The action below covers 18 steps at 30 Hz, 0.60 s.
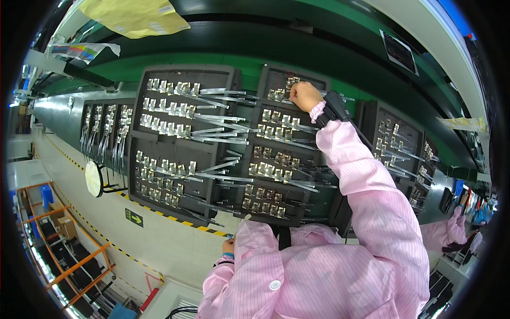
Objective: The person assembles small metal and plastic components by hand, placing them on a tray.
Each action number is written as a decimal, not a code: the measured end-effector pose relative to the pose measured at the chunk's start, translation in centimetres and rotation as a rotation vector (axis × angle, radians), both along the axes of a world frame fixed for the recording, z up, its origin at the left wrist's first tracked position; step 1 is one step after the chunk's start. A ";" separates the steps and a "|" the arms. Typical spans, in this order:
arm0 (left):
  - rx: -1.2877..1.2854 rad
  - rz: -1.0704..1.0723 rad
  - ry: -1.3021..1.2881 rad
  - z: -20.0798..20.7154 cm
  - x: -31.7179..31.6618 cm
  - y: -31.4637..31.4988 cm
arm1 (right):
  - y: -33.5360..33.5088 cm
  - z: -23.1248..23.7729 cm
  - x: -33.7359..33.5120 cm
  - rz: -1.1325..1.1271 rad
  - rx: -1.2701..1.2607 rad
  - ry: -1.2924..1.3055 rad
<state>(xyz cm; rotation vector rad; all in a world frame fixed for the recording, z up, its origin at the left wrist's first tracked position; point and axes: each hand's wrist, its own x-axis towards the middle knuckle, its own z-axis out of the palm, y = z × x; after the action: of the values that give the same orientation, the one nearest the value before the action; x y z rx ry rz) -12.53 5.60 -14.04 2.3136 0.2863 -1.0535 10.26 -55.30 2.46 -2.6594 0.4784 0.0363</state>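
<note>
My right hand (305, 97) reaches to the far end of a black foam tray (276, 78). Its fingers are closed and bent down against a row of small circuit boards (277, 95). What sits between the fingertips is hidden by the hand. More boards (276, 118) lie in rows nearer to me, each with a flat silvery cable (303, 139) trailing to the right. A dark device is strapped on my right wrist. My left hand (228, 246) hangs low beside my body, by the bench's near edge; its fingers are mostly hidden.
More dark trays (183, 139) with boards and cables stand left, and others (396, 139) to the right. A round white stool seat (94, 179) is beyond the bench's near edge. An orange rack (69, 244) stands lower left. Another person's pink sleeve (443, 234) shows at right.
</note>
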 end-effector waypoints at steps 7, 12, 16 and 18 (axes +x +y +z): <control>-0.017 0.011 0.020 -2.3 -0.7 1.5 | 0.0 0.1 -0.9 -0.053 -0.114 0.081; -0.029 0.003 0.005 -3.0 -0.8 2.1 | -0.1 1.1 -1.1 -0.090 -0.074 -0.004; 0.004 -0.034 0.024 -1.6 0.0 1.0 | -0.6 2.3 -1.2 -0.055 -0.073 -0.081; -0.003 -0.046 0.024 -0.7 0.5 0.3 | -0.9 2.8 -1.2 -0.042 -0.026 -0.050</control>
<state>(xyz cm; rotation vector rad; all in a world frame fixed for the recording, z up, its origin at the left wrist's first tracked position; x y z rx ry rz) -12.00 5.92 -14.75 2.3167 0.2421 -1.1035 9.02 -56.15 5.28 -2.6675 0.5214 -0.0488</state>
